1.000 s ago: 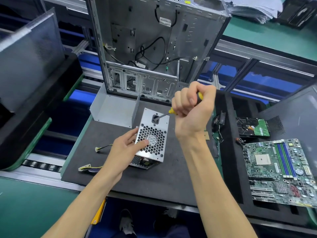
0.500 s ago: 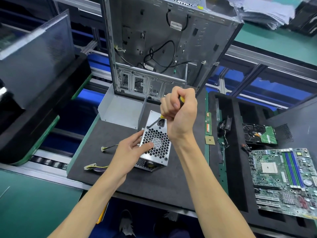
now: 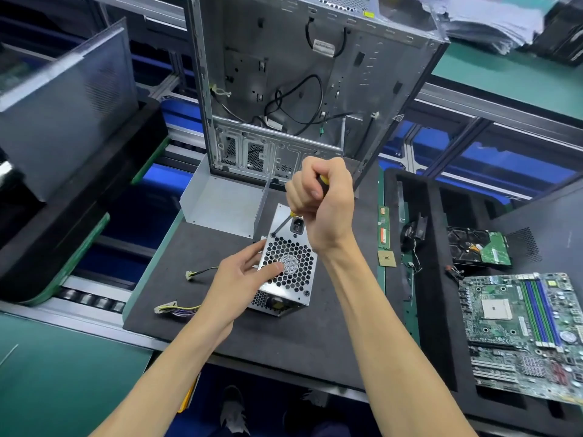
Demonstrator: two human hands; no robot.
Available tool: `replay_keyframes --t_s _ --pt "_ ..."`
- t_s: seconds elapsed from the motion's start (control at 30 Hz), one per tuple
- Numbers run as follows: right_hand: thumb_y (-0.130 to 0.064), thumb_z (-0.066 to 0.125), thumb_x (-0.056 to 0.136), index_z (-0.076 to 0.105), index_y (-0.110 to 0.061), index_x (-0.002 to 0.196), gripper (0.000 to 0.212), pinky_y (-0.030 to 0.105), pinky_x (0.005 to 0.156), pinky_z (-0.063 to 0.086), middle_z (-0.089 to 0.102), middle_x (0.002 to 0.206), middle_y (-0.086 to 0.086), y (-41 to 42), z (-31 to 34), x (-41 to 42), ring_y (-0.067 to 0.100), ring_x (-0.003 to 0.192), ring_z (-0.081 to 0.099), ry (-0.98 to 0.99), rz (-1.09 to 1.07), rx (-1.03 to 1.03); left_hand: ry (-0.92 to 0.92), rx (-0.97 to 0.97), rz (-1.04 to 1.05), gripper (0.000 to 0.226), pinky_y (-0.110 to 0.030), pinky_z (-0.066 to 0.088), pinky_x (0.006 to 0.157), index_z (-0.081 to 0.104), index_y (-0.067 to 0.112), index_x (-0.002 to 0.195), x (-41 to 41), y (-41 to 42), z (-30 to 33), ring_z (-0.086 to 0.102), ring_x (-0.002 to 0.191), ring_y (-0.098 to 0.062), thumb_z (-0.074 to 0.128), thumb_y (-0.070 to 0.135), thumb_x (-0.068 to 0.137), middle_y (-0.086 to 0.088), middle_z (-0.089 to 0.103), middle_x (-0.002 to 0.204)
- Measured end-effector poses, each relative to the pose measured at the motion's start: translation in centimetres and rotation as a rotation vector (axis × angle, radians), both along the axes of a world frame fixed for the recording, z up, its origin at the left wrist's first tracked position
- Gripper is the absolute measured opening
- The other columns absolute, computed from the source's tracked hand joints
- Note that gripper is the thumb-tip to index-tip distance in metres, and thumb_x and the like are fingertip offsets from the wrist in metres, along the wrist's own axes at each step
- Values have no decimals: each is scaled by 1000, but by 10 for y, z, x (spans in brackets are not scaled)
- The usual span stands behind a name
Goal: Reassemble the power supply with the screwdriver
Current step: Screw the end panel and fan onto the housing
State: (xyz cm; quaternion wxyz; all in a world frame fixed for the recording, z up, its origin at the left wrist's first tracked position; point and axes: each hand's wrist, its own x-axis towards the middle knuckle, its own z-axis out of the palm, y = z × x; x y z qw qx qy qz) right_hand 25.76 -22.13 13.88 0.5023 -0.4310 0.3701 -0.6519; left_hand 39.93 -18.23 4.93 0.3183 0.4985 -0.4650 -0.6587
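Right hand: your right hand (image 3: 325,203) was fisted tight around the screwdriver (image 3: 285,223), handle buried in the palm, only the shaft showing below your knuckles.
Left hand: your left hand (image 3: 241,275) lay mostly flat on the power supply (image 3: 288,268), thumb pressed on the honeycomb fan grille, fingers along its near-left edge, steadying it rather than gripping.
Power supply: it sat on the black foam mat (image 3: 220,326) just below your right fist, grille face up, tilted slightly toward you.
Key relation: the shaft ran down and to the left from your fist, its tip at the upper-left corner of the grille face, beside the power socket (image 3: 297,228). Whether the tip was seated in a screw head was too small to tell.
Nearer hand: the right was on the tool; the left sat just below the tip.
Judgement: the corner screw looked like the step in hand, so keeping the shaft in line with the hole mattered.
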Motion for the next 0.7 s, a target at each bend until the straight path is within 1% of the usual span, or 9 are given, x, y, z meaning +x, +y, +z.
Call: replay_keyframes --t_s 0.17,0.3,0.37,0.47,0.57,0.7 --pt "-17 33 86 31 -26 47 39 29 48 8 19 45 -7 -13 5 -7 13 43 14 71 219 56 -14 2 -3 51 -6 50 76 60 17 137 0 -1 1 71 101 3 75 10 89 16 76 112" --pt "-16 30 86 24 -25 50 37 26 49 11 19 47 -8 -22 11 -9 14 45 14 171 355 108 -17 9 1 55 -8 52 80 59 16 140 0 -1 1 70 106 0 76 11 89 8 74 120" --pt "-16 30 85 22 -23 51 36 24 49 13 19 48 -8 -24 13 -7 14 45 14 204 380 125 -21 13 -2 56 -11 53 85 58 16 141 0 -1 1 68 109 0 76 13 89 8 73 122" --pt "-16 32 83 23 -24 50 35 25 49 11 19 48 -8 -23 13 -3 13 45 14 208 384 124 -24 22 -3 56 -20 51 95 58 17 142 0 -2 2 68 112 -2 76 15 89 7 73 123" --pt "-16 32 82 24 -24 49 35 25 49 11 18 48 -7 -23 13 -1 14 45 13 212 392 123 -23 30 -2 55 -25 50 99 58 18 141 1 -2 1 68 113 -3 76 15 89 8 73 122" --pt "-16 31 82 19 -23 51 34 29 50 9 18 46 -8 -28 14 -3 13 45 13 226 452 149 -31 36 -8 55 -32 49 107 57 18 142 1 -2 2 67 115 -4 75 15 89 8 72 124"
